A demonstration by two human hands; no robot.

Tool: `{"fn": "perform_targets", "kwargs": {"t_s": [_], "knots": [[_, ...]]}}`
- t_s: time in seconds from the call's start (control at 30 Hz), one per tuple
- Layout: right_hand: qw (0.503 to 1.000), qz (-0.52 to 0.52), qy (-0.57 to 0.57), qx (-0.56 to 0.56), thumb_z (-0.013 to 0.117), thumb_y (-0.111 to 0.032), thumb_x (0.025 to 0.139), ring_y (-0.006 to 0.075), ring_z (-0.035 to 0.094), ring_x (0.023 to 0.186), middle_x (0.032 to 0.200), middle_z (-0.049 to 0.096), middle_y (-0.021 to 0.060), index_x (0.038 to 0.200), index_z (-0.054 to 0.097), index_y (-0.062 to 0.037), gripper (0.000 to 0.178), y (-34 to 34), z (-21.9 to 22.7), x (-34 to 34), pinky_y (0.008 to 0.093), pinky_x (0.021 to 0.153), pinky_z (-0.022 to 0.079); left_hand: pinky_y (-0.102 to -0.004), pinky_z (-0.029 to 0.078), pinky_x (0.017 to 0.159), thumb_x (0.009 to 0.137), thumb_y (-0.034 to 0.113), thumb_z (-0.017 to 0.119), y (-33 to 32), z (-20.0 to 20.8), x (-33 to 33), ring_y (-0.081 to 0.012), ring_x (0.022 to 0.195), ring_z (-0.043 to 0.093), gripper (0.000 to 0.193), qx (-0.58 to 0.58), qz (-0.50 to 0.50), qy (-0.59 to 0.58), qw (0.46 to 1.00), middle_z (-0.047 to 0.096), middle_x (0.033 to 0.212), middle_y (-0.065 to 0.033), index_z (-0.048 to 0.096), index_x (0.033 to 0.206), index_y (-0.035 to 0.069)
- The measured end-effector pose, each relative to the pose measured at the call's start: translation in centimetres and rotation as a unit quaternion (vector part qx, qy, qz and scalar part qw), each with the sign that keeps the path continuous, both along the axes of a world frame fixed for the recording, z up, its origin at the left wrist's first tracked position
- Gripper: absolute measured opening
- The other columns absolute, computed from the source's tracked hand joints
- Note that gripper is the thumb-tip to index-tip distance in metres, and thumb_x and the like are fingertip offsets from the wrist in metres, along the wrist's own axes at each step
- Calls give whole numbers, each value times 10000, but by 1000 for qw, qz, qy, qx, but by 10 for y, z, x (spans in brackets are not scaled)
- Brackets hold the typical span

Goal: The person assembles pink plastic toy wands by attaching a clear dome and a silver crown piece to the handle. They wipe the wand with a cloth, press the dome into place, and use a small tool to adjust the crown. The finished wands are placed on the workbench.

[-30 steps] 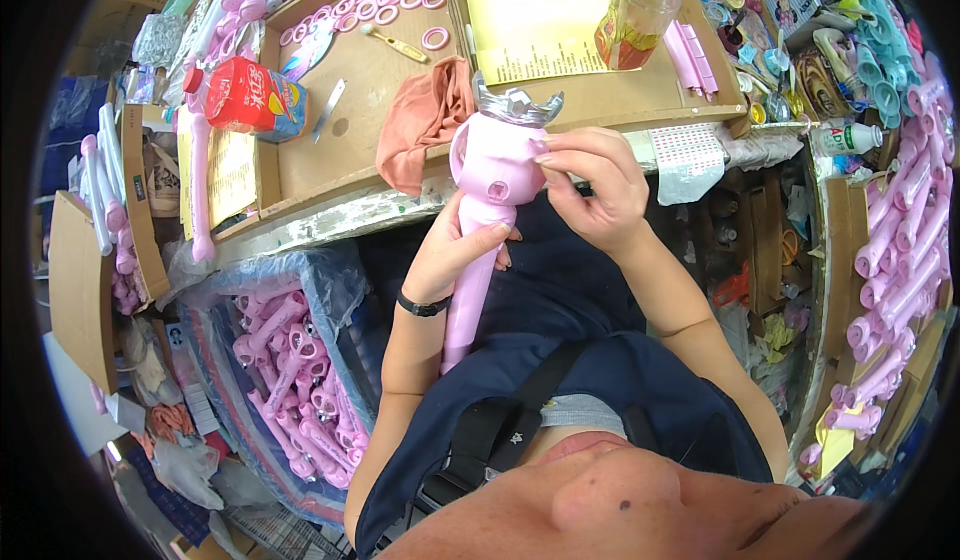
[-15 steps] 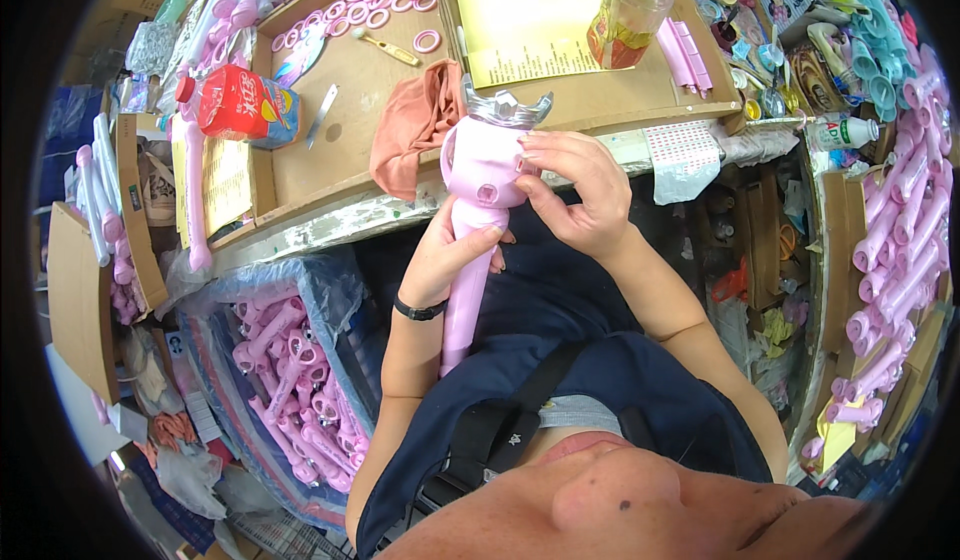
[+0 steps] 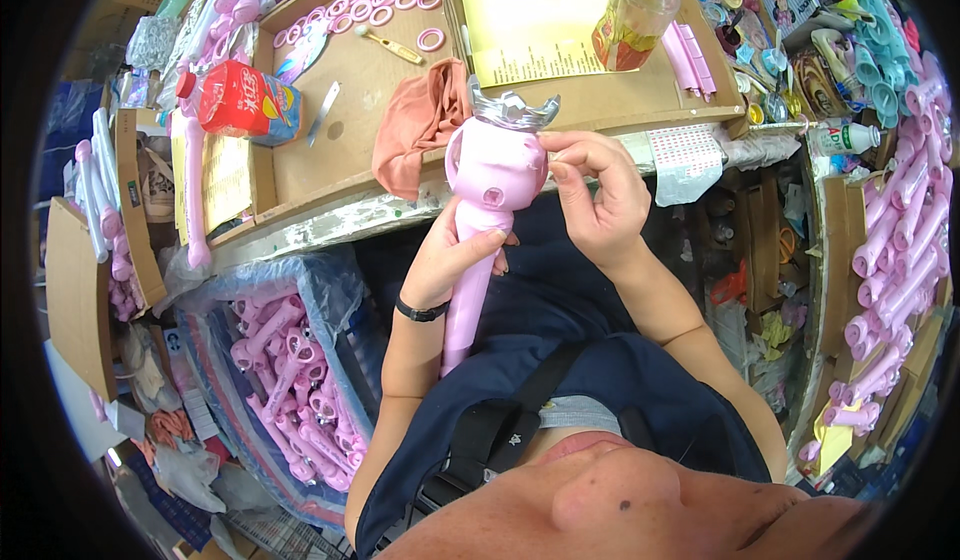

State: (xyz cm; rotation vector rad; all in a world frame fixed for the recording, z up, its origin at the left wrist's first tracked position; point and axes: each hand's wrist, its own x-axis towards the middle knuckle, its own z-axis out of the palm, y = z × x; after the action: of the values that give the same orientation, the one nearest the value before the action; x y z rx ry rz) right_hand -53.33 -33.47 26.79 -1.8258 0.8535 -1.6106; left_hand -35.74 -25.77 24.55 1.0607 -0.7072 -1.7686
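Observation:
A pink toy wand (image 3: 497,165) with a round head and a silver crown (image 3: 514,110) stands nearly upright before me, its handle slanting down to my lap. My left hand (image 3: 452,257) is wrapped round the handle just below the head. Beside the head's right edge is my right hand (image 3: 603,192), its thumb and fingers bent in a pinch; anything between the fingertips is too small to make out. The index fingertip is at the head's edge; I cannot tell whether it touches. A salmon-coloured cloth (image 3: 420,125) lies behind the wand, over the tray's edge.
On the bench, a cardboard tray (image 3: 340,165) holds pink rings (image 3: 402,0), a red bottle (image 3: 245,105) and a thin blade (image 3: 323,115). A clear bottle (image 3: 634,20) stands by yellow paper (image 3: 535,20). Pink wand parts fill a lined bin (image 3: 330,270) at left; more pink parts (image 3: 890,250) pile at right.
My right hand has drawn back slightly to the right from the wand's head, where its fingertips were pressed. The left hand keeps its hold on the handle.

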Motion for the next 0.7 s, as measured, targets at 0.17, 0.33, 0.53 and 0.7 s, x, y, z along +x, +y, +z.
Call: {"fn": "perform_targets", "kwargs": {"t_s": [0.17,0.33,0.53,0.7], "knots": [[998,10,55,-22,683,11,759,228,642,746,928,651,145,862,608,-5,129,0,4,-1,282,623,521,-252,508,562,803,219,705,-1,-1,1,-145,624,609,527,0,-4,2,1000,611,873,-120,424,1199,14],[997,24,80,-6,691,12,749,216,633,734,937,639,138,842,615,-9,122,1,7,0,282,618,519,-249,509,574,818,155,692,0,-1,1,-130,641,607,475,0,2,27,1000,617,877,-106,433,1191,20],[999,17,0,30,693,26,753,163,624,704,932,627,116,849,632,-11,120,-2,5,-2,250,591,514,-252,508,562,788,260,723,0,-1,0,-151,623,614,567,4,-8,0,1000,611,866,-123,422,1200,12],[998,26,44,24,692,30,747,174,628,717,914,638,111,848,636,-13,123,-2,6,1,261,583,529,-247,508,573,820,154,692,-1,0,0,-127,640,606,475,1,-5,23,1000,619,871,-104,431,1191,14]]}}
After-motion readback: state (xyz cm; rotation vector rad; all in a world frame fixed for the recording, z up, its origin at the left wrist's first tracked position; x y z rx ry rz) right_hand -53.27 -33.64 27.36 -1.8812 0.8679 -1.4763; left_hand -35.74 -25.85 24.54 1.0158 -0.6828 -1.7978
